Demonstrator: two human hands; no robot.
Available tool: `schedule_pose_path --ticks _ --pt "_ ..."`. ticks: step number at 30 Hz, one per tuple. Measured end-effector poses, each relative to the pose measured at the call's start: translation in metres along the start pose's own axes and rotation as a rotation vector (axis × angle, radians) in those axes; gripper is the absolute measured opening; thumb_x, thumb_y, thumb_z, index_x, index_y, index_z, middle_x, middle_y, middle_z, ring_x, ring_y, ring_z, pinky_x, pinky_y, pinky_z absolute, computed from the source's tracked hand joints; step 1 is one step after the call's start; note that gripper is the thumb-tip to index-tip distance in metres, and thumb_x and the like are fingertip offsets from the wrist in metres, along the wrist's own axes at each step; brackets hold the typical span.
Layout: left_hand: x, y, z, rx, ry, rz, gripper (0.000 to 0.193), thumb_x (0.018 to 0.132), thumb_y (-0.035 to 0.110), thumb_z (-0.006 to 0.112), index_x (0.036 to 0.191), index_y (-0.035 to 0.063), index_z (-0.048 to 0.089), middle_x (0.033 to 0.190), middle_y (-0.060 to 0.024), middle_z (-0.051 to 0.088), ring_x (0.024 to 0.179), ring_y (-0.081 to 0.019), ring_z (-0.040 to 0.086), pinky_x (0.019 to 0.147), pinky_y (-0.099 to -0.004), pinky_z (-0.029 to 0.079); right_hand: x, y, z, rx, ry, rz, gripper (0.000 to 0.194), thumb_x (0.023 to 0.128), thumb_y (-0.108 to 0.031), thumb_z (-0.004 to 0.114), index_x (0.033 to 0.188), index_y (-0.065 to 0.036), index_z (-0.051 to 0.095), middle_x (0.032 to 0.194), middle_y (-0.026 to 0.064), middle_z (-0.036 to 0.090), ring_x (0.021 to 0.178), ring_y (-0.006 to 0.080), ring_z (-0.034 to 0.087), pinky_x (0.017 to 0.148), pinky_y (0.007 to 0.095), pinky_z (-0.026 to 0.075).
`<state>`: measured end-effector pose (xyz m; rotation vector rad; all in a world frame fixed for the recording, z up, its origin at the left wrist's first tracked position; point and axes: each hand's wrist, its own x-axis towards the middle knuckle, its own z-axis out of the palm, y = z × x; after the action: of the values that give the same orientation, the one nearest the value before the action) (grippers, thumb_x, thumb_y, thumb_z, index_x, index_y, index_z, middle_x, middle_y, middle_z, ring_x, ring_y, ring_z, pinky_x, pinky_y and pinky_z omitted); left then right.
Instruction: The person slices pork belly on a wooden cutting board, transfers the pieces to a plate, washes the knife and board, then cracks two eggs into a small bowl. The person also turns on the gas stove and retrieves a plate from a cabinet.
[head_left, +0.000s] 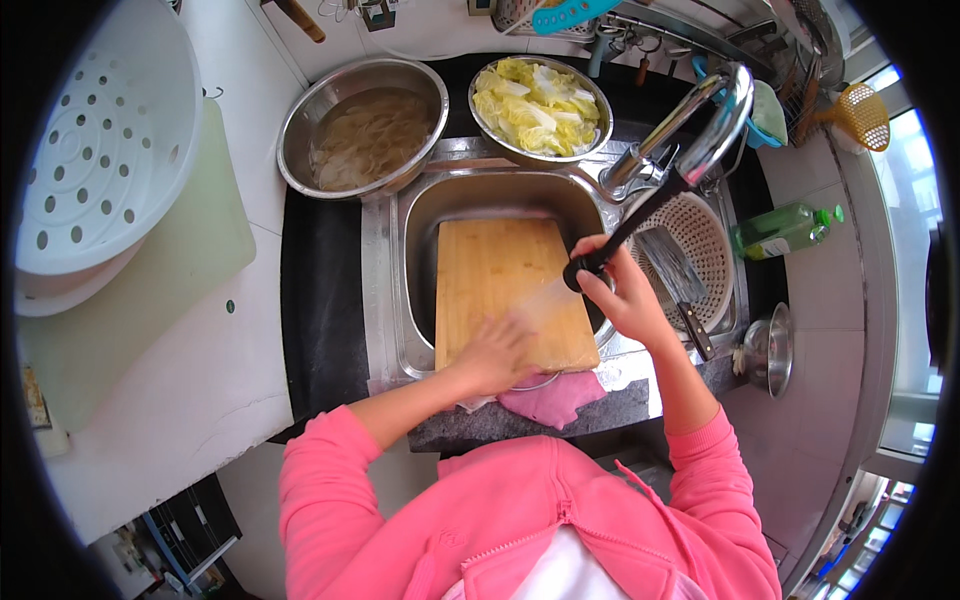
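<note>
A wooden cutting board (499, 277) leans in the stainless steel sink (420, 225), its near end resting at the front rim. My left hand (499, 356) lies on the lower part of the board, somewhat blurred, with nothing seen in it. My right hand (626, 292) grips the black spray head (585, 270) of the pull-out faucet (724, 112). Water sprays from it onto the board, towards my left fingers. Below the board's near edge lies a pink cloth (555, 397) on the counter front.
Behind the sink stand a steel bowl of sliced food in water (367, 142) and a bowl of cut cabbage (536, 109). A cleaver (675, 270) lies on a colander (720, 240) at the right, near a green bottle (784, 231). White perforated basket (105, 142) at left.
</note>
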<state>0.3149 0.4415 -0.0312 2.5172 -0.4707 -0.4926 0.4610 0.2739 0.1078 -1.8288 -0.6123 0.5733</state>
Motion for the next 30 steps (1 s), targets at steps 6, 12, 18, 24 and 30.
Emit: schedule_pose_path --ticks 6,12,18,24,30 --pt "0.114 -0.016 0.001 -0.245 0.207 0.462 0.058 0.092 0.047 0.046 0.136 0.0088 0.047 0.143 -0.0176 0.04 0.134 -0.0336 0.034 0.112 -0.0445 0.022 0.0 0.006 0.003 -0.006 0.083 -0.051 0.032 0.087 -0.008 0.059 0.116 -0.002 0.046 0.101 0.0051 0.049 0.094 0.0121 0.048 0.079 0.0276 0.043" --pt "0.163 -0.108 -0.004 0.022 0.058 -0.419 0.064 0.091 0.055 0.036 0.143 0.018 0.038 0.151 -0.0097 0.03 0.141 -0.0268 0.022 0.114 -0.0489 0.013 0.011 0.014 -0.003 -0.271 0.176 -0.208 0.033 0.084 -0.003 0.06 0.114 -0.001 0.047 0.096 0.0106 0.05 0.085 0.0213 0.052 0.077 0.0318 0.043" --pt "0.164 -0.054 0.046 -0.098 0.099 -0.049 0.061 0.089 0.052 0.038 0.141 0.0193 0.037 0.148 -0.0113 0.032 0.138 -0.0308 0.024 0.111 -0.0525 0.015 0.03 0.013 0.011 -0.227 0.153 -0.195 0.034 0.086 -0.004 0.06 0.117 -0.001 0.046 0.099 0.011 0.051 0.091 0.022 0.053 0.082 0.0318 0.044" --pt "0.195 -0.1 0.019 0.053 0.021 -0.235 0.055 0.09 0.043 0.04 0.14 0.0215 0.038 0.147 -0.0057 0.035 0.136 -0.0259 0.031 0.11 -0.0521 0.021 0.045 0.014 0.015 -0.221 0.178 -0.208 0.032 0.088 -0.005 0.059 0.117 -0.001 0.046 0.107 0.0117 0.055 0.097 0.0223 0.055 0.087 0.0317 0.044" --pt "0.145 -0.147 0.004 0.004 0.098 -0.678 0.067 0.091 0.055 0.034 0.146 0.0179 0.029 0.154 -0.0068 0.023 0.144 -0.0257 0.015 0.115 -0.0492 0.005 0.048 0.017 0.031 -0.011 0.182 -0.191 0.03 0.09 -0.006 0.059 0.117 -0.002 0.046 0.11 0.0104 0.056 0.097 0.0208 0.056 0.09 0.0308 0.043"
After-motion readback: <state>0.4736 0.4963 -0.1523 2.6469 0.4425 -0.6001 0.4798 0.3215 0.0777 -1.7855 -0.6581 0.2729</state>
